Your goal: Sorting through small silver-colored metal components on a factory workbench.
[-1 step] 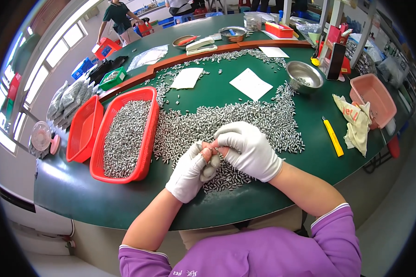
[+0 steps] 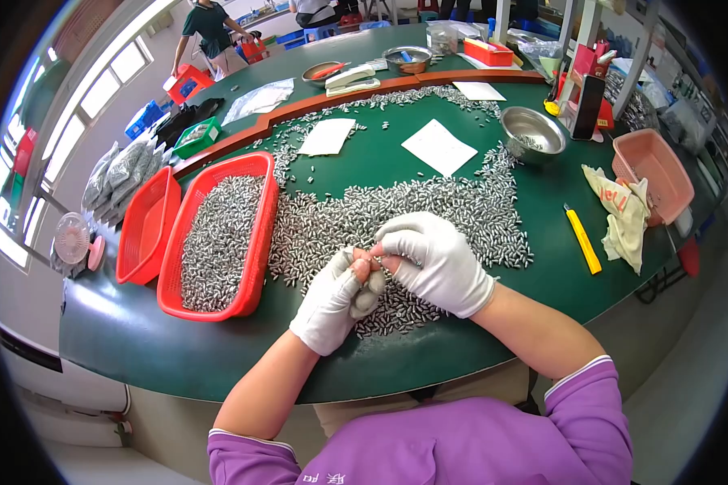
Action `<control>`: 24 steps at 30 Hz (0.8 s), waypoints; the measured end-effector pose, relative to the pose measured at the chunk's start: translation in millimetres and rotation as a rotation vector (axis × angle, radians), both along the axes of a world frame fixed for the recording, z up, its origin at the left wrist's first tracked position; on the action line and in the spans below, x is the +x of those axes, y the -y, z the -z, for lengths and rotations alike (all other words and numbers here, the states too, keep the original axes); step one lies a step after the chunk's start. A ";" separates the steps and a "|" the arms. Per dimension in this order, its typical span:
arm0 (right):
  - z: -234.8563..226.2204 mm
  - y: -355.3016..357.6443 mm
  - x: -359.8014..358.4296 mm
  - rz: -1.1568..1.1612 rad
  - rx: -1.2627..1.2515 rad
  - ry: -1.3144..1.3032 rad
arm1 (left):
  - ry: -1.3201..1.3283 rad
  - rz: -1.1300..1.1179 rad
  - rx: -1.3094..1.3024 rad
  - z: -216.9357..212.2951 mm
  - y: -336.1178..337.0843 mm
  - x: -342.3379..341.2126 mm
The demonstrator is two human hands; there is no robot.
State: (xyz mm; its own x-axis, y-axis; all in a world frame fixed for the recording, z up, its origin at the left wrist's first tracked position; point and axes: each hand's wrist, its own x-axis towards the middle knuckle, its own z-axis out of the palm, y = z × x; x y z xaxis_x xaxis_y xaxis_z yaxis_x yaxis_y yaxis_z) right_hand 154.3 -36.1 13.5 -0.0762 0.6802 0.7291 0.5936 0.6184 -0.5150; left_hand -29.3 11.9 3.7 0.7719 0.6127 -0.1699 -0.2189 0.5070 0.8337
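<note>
Head view: gloved hands (image 2: 396,275) pinch metal pieces (image 2: 362,260) beside piece-filled red basket (image 2: 260,242).

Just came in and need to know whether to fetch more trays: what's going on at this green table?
A person in white gloves is working over a big heap of small silver metal pieces on the green table. The left hand and right hand meet just above the heap, fingertips together, apparently on a piece too small to make out. The red tray to their left is already well filled with the same pieces; a second red tray lies beside it.
</note>
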 end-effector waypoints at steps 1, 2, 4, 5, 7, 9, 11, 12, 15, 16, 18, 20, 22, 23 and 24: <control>-0.5 -0.2 1.0 0.013 0.009 0.003 | -0.001 0.001 0.000 0.2 0.0 0.1; -0.8 -1.0 1.8 0.014 0.008 0.002 | -0.008 -0.001 0.007 0.5 0.2 0.4; -1.4 -2.4 3.1 -0.081 0.014 0.034 | -0.016 -0.002 0.013 1.7 0.5 0.4; -1.3 -1.7 2.7 -0.082 0.013 0.034 | -0.027 0.010 0.044 3.2 0.4 0.3; -0.8 0.3 1.5 -0.088 -0.060 -0.016 | -0.039 0.022 0.074 5.1 0.5 -0.3; 0.7 1.2 0.7 -0.090 -0.090 -0.047 | -0.013 0.009 0.043 5.9 0.8 -1.3; 2.1 0.9 1.1 -0.090 -0.119 -0.077 | -0.007 0.016 0.034 4.7 0.1 -1.9; 2.9 0.6 1.3 -0.099 -0.145 -0.103 | -0.001 0.022 0.025 3.8 -0.2 -2.2; 5.2 0.1 3.0 -0.104 -0.155 -0.112 | 0.019 0.048 0.028 1.8 -0.5 -0.3; 5.5 -0.2 2.8 -0.106 -0.140 -0.095 | 0.019 0.047 0.026 0.7 0.4 -0.4; 2.0 0.4 2.7 -0.124 -0.134 -0.076 | -0.033 0.039 0.037 -1.5 2.3 0.0; 1.0 -1.5 3.8 -0.072 -0.090 -0.009 | -0.024 0.042 0.042 -1.7 1.5 -0.4; 0.5 -3.0 9.5 0.117 -0.069 0.108 | -0.016 0.047 0.047 -2.5 1.5 -0.2; 2.7 -3.9 14.1 0.173 -0.103 0.195 | -0.016 0.028 0.040 -3.2 2.1 0.4; 5.2 -4.8 18.7 0.230 -0.137 0.282 | -0.016 0.010 0.033 -3.4 2.4 0.8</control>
